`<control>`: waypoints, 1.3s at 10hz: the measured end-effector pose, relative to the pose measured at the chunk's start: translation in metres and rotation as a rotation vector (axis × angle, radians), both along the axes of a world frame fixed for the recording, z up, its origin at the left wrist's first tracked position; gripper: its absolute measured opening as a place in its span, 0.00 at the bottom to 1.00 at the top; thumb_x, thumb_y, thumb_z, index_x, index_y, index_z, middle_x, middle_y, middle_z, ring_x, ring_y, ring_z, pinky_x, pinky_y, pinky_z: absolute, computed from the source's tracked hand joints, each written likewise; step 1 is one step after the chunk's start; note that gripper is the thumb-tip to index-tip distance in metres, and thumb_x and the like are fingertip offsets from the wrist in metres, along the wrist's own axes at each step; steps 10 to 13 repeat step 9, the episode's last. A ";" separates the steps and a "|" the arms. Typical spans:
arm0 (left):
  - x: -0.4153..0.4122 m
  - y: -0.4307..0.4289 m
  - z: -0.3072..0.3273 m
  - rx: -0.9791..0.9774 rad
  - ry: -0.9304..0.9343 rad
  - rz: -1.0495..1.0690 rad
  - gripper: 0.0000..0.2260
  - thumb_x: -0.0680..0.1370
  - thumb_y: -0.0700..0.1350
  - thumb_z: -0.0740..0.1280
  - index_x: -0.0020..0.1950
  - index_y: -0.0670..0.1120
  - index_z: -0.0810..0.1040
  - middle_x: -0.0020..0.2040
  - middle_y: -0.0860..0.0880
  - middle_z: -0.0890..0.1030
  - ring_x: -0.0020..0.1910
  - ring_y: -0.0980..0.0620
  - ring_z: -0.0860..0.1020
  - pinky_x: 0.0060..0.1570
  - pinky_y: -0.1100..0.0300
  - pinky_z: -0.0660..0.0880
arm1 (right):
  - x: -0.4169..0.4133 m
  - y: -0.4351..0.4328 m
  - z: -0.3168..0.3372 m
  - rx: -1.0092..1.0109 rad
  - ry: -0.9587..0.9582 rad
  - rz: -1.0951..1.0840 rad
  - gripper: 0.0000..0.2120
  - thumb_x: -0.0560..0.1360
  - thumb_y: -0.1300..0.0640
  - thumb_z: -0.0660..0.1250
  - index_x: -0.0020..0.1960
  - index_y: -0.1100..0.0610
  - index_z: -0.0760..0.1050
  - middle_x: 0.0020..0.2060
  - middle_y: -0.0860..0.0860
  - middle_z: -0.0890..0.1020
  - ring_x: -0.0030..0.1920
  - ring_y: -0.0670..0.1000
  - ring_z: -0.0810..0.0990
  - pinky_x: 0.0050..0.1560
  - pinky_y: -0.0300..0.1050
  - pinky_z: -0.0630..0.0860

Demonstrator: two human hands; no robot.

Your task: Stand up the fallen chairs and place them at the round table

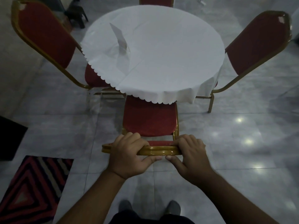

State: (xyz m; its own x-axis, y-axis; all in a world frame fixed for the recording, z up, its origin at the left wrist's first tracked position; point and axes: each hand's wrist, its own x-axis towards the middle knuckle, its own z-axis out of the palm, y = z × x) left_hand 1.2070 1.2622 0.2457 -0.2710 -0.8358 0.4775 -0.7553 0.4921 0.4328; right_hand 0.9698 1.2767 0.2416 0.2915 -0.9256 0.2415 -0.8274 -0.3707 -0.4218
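A round table (161, 50) under a white scalloped cloth fills the upper middle. Directly below me stands an upright red-cushioned chair (149, 118) with a gold frame, its seat partly tucked under the cloth's near edge. My left hand (129, 155) and my right hand (189, 155) both grip the gold top rail of its backrest, thumbs nearly touching. A second red chair (43, 38) stands upright at the table's left. A third one (257, 44) stands upright at the right. The backrest of a fourth chair (156, 0) shows at the far side.
A clear acrylic sign holder (120, 39) stands on the tablecloth. A red, black and grey patterned rug (30, 188) lies at the lower left beside a dark mat (9, 138). A dark stool (77, 13) sits behind the left chair. The floor is glossy grey tile.
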 end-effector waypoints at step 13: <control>-0.034 -0.003 0.028 0.269 -0.019 0.154 0.11 0.74 0.53 0.57 0.34 0.51 0.66 0.33 0.54 0.67 0.36 0.53 0.66 0.40 0.52 0.66 | 0.018 -0.004 0.025 0.065 -0.031 -0.236 0.17 0.78 0.36 0.53 0.41 0.46 0.70 0.38 0.42 0.71 0.41 0.46 0.69 0.43 0.48 0.68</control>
